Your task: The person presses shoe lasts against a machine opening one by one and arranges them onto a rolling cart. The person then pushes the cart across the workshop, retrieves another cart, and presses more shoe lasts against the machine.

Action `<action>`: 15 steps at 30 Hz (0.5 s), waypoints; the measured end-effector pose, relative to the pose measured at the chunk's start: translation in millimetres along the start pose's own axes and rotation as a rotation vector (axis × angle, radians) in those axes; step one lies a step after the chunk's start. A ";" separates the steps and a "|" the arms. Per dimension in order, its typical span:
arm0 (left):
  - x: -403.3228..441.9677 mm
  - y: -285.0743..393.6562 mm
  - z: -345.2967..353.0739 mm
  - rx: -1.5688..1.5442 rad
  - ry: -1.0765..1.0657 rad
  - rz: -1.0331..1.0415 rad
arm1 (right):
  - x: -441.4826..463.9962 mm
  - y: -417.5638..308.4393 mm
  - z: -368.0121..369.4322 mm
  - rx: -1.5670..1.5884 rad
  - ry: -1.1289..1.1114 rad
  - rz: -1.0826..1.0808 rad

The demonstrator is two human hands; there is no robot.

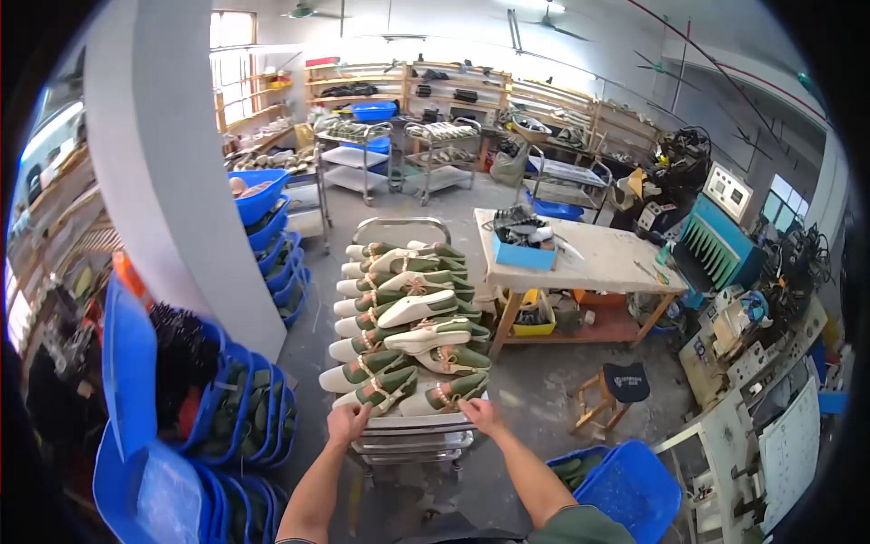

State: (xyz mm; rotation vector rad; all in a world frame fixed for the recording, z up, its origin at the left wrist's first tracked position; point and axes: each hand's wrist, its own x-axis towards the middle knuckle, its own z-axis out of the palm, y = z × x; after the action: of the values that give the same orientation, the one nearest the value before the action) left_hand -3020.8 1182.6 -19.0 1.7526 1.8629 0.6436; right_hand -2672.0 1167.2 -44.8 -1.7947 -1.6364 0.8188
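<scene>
A metal trolley (412, 422) stands in front of me, its top loaded with rows of green and cream slip-on shoes (419, 309). Several carry a beaded strap or bow. My left hand (348, 422) is closed at the near left corner of the trolley, fingertips close to the toe of a green shoe (385, 388). At the near right corner, my right hand (482, 415) is closed too, beside the end of another shoe (446, 394). Both hands appear to grip the trolley's near edge, though the shoes and fingers partly hide the contact.
Stacked blue bins (237, 408) stand on the left beside a white pillar (172, 181). To the right are a worktable (589, 263), a stool (616, 390) and blue bins (630, 490) near my right arm. More trolleys (444, 150) and shelves stand farther back.
</scene>
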 end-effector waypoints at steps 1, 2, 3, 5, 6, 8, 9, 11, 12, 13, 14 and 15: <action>24.0 -1.9 -0.6 -0.019 0.019 0.006 | 24.0 -3.0 8.2 -0.011 -0.008 0.013; 46.8 -2.5 -2.9 -0.037 0.037 0.012 | 44.4 -11.5 10.6 -0.022 -0.017 0.026; 69.8 -4.3 -5.1 -0.056 0.056 0.017 | 68.2 -17.5 6.0 -0.021 -0.078 0.051; 120.5 -6.6 -12.2 -0.072 0.069 0.049 | 112.8 -29.5 10.3 -0.029 -0.032 0.059; 147.2 -5.2 -16.0 -0.082 0.070 0.070 | 132.5 -38.6 12.0 -0.033 -0.002 0.068; 201.4 -3.7 -23.0 -0.088 0.088 0.109 | 173.8 -57.3 16.2 -0.010 0.134 -0.025; 229.3 -4.2 -28.5 -0.074 0.093 0.131 | 195.9 -67.3 19.7 -0.012 0.165 -0.029; 273.6 -3.4 -31.7 -0.079 0.086 0.128 | 238.0 -66.5 28.0 -0.007 0.160 -0.019; 296.1 -10.1 -29.8 -0.062 0.073 0.156 | 261.4 -70.3 28.6 0.004 0.148 0.002; 322.5 -13.1 -31.0 -0.072 0.060 0.198 | 279.8 -74.0 32.1 0.015 0.136 0.023; 348.4 -10.4 -37.3 -0.081 0.046 0.240 | 299.5 -79.6 36.5 0.026 0.124 0.044; 375.6 -12.7 -38.5 -0.077 0.041 0.248 | 320.2 -83.4 40.5 -0.007 0.162 0.052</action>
State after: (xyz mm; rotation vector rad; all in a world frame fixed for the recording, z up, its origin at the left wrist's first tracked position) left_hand -3073.2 1556.6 -11.6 1.9500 1.6364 0.8379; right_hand -2736.4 1493.8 -27.7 -1.8640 -1.4960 0.6720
